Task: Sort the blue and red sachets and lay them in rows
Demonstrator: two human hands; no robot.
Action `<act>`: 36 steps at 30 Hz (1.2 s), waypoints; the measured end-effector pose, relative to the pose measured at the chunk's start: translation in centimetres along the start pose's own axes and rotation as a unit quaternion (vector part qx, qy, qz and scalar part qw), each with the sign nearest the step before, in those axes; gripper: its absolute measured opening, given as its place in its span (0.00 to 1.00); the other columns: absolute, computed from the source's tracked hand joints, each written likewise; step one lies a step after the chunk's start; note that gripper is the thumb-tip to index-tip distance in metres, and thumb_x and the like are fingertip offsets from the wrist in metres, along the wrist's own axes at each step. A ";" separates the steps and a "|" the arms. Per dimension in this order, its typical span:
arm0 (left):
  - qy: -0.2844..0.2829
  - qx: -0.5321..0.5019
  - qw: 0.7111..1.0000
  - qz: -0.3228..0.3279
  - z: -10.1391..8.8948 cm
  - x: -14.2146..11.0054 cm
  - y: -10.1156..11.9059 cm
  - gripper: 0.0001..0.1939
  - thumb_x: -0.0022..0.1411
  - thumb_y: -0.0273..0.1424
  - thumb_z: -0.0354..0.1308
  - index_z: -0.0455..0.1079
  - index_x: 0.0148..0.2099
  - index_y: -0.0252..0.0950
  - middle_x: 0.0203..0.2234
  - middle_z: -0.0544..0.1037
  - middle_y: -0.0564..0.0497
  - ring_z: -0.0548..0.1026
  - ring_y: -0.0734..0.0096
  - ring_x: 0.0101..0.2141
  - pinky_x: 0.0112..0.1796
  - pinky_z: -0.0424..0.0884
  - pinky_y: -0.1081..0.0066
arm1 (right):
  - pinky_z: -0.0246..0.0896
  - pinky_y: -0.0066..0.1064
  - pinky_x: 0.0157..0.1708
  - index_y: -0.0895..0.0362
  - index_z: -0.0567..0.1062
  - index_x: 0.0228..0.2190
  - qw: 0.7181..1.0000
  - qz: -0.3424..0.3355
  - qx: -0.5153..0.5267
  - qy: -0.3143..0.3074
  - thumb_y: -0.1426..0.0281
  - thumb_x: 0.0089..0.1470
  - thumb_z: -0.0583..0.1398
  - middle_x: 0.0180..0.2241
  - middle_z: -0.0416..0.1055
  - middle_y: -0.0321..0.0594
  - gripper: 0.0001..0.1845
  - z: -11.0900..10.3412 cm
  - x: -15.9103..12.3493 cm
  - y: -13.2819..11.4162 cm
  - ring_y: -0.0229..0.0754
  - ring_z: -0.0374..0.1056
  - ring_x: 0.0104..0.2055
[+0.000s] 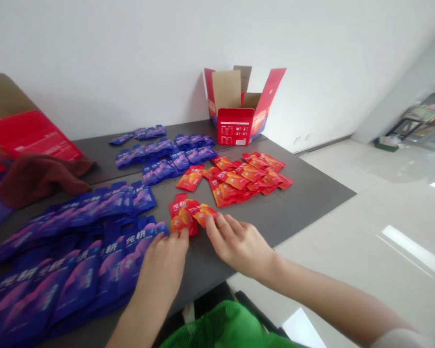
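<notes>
A red packet (179, 218) with an orange fruit print lies flat on the dark table, and the curled fingertips of my left hand (166, 263) press on its lower edge. My right hand (237, 241) pinches the near end of a second red packet (200, 211), whose far end overlaps the first one. Just beyond them is a single red packet (190, 178), beside an overlapping pile of red packets (239, 180). Large blue pouches (112, 261) lie in rows left of my left hand, some partly behind it.
Rows of small blue packets (163, 154) lie farther back. An opened red carton (235, 126) stands against the wall with its flaps up. At left are another red box (36, 135) and a brown cloth (43, 179). The table (311, 188) ends at the right above a shiny floor.
</notes>
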State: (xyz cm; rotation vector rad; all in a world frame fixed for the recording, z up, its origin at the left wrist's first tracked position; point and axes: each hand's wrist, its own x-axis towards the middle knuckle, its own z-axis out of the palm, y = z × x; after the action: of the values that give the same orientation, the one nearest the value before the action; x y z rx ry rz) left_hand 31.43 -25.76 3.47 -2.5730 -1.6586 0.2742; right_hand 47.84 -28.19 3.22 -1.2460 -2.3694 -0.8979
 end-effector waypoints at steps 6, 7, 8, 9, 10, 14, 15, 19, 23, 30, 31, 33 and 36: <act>-0.027 0.000 0.999 -0.028 -0.2 -0.2 0.5 0.22 0.60 0.20 0.32 0.67 0.42 0.32 0.29 0.76 0.42 0.76 0.59 0.31 0.31 0.70 0.65 | 0.65 0.32 0.19 0.74 0.70 0.41 0.995 0.017 -0.008 -0.097 0.82 0.50 0.52 0.30 0.73 0.60 0.16 3.0 0.7 -2.5 0.48 0.71 0.29; -0.015 0.002 1.000 -0.022 -0.3 -0.3 0.4 0.21 0.61 0.21 0.33 0.67 0.41 0.32 0.28 0.76 0.42 0.76 0.60 0.31 0.32 0.70 0.65 | 0.65 0.33 0.20 0.74 0.71 0.41 0.994 0.004 0.001 -0.113 0.81 0.50 0.52 0.30 0.73 0.59 0.16 3.2 0.6 -2.7 0.49 0.71 0.29; -0.002 0.002 1.000 -0.016 -0.3 -0.4 0.3 0.20 0.62 0.23 0.34 0.68 0.41 0.33 0.27 0.76 0.43 0.76 0.60 0.30 0.34 0.70 0.65 | 0.66 0.33 0.21 0.74 0.71 0.40 0.992 -0.009 0.014 -0.125 0.81 0.50 0.52 0.30 0.73 0.59 0.15 3.3 0.5 -2.8 0.49 0.71 0.30; 0.012 0.000 1.000 -0.010 -0.4 -0.5 0.2 0.19 0.63 0.26 0.35 0.68 0.41 0.33 0.26 0.76 0.44 0.76 0.61 0.30 0.36 0.70 0.64 | 0.66 0.34 0.23 0.73 0.71 0.40 0.990 -0.022 0.032 -0.133 0.81 0.51 0.52 0.30 0.73 0.58 0.14 3.4 0.4 -2.7 0.50 0.70 0.32; 0.026 -0.004 1.000 -0.005 -0.5 -0.6 -0.1 0.18 0.64 0.29 0.37 0.69 0.41 0.34 0.26 0.76 0.45 0.76 0.61 0.29 0.38 0.70 0.63 | 0.67 0.34 0.25 0.72 0.71 0.40 0.988 -0.034 0.055 -0.139 0.80 0.52 0.52 0.32 0.73 0.57 0.14 3.5 0.3 -2.5 0.49 0.70 0.33; 0.094 -0.055 0.994 -0.027 -0.7 0.2 -1.9 0.20 0.65 0.37 0.39 0.70 0.44 0.38 0.38 0.78 0.46 0.75 0.60 0.37 0.42 0.70 0.61 | 0.67 0.32 0.37 0.64 0.67 0.45 0.972 -0.019 0.202 -0.116 0.76 0.59 0.48 0.45 0.69 0.53 0.15 3.7 0.7 -0.5 0.43 0.68 0.44; 0.104 -0.080 0.991 -0.028 -0.6 0.7 -2.5 0.20 0.65 0.38 0.39 0.69 0.48 0.39 0.43 0.76 0.46 0.74 0.60 0.42 0.44 0.69 0.61 | 0.66 0.31 0.40 0.63 0.65 0.48 0.964 0.018 0.241 -0.110 0.74 0.60 0.48 0.47 0.67 0.53 0.16 3.8 1.0 0.0 0.43 0.67 0.46; 0.030 -0.149 0.988 0.034 0.5 4.0 -4.7 0.28 0.62 0.43 0.44 0.57 0.60 0.34 0.57 0.63 0.44 0.60 0.59 0.57 0.56 0.58 0.60 | 0.64 0.34 0.39 0.64 0.66 0.46 0.914 0.161 0.329 -0.174 0.64 0.59 0.52 0.43 0.67 0.53 0.18 4.6 2.4 1.2 0.45 0.68 0.42; -0.074 -0.164 0.982 0.059 2.7 5.9 -5.9 0.41 0.54 0.49 0.53 0.49 0.63 0.32 0.61 0.53 0.43 0.49 0.57 0.61 0.59 0.52 0.59 | 0.62 0.32 0.38 0.62 0.69 0.37 0.892 0.130 0.372 -0.223 0.66 0.57 0.55 0.37 0.68 0.47 0.11 5.8 3.2 1.2 0.43 0.68 0.38; -0.054 -0.120 0.991 0.018 3.8 4.8 -5.5 0.40 0.55 0.51 0.49 0.47 0.63 0.33 0.62 0.51 0.43 0.47 0.51 0.62 0.58 0.52 0.50 | 0.62 0.32 0.38 0.61 0.69 0.38 0.912 0.085 0.358 -0.183 0.65 0.59 0.52 0.37 0.68 0.46 0.12 7.7 3.9 0.7 0.42 0.68 0.38; -0.060 -0.115 0.992 0.007 3.6 4.6 -5.4 0.39 0.56 0.50 0.48 0.47 0.63 0.35 0.62 0.50 0.44 0.47 0.51 0.62 0.57 0.52 0.48 | 0.62 0.33 0.38 0.61 0.69 0.37 0.914 0.082 0.350 -0.185 0.65 0.60 0.51 0.37 0.68 0.47 0.13 7.9 4.0 0.6 0.42 0.67 0.39; -0.058 -0.113 0.992 -0.011 3.3 4.5 -5.2 0.37 0.57 0.50 0.46 0.47 0.64 0.38 0.62 0.50 0.45 0.45 0.52 0.62 0.57 0.51 0.46 | 0.61 0.36 0.43 0.61 0.70 0.37 0.921 0.064 0.339 -0.180 0.66 0.60 0.51 0.38 0.68 0.47 0.12 8.0 4.1 0.4 0.43 0.67 0.42; -0.016 -0.122 0.992 0.000 3.4 4.7 -4.9 0.37 0.58 0.51 0.43 0.46 0.64 0.36 0.63 0.49 0.44 0.45 0.54 0.62 0.57 0.52 0.50 | 0.52 0.43 0.53 0.61 0.70 0.37 0.925 0.042 0.351 -0.137 0.67 0.60 0.51 0.40 0.69 0.46 0.12 7.5 4.2 0.7 0.41 0.66 0.44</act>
State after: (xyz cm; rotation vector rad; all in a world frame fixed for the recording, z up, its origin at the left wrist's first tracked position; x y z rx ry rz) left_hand 28.30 -19.62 0.38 -2.7532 -1.8071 0.1184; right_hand 46.07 -20.35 0.07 -1.1901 -2.4605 0.1859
